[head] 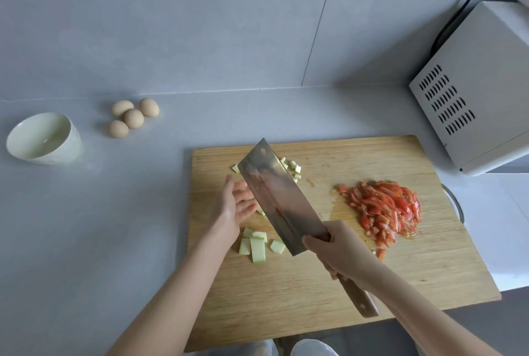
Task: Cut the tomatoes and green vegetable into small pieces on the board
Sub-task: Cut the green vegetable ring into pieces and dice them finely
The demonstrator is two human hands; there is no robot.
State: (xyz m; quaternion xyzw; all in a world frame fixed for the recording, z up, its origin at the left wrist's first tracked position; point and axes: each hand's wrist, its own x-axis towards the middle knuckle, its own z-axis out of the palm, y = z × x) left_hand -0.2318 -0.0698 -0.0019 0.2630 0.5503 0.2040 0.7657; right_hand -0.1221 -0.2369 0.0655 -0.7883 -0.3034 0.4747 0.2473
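Left hand (233, 209): open, fingers straight, just beside the cleaver's flat.
Green vegetable (257, 248): pale chunks on the board (315, 284), near the left wrist and beyond the blade.
Cleaver (276, 195): tilted over the board.
Right hand (340, 249): wrapped round the handle.
Tomatoes (383, 209): chopped pile, board's right.
Risk: the edge is close to those fingers, so a slip could nick them.

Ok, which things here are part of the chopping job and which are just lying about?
Job: cleaver, cutting board, green vegetable pieces, tomato pieces, left hand, right hand.
Lying about: white bowl, four eggs, white appliance.
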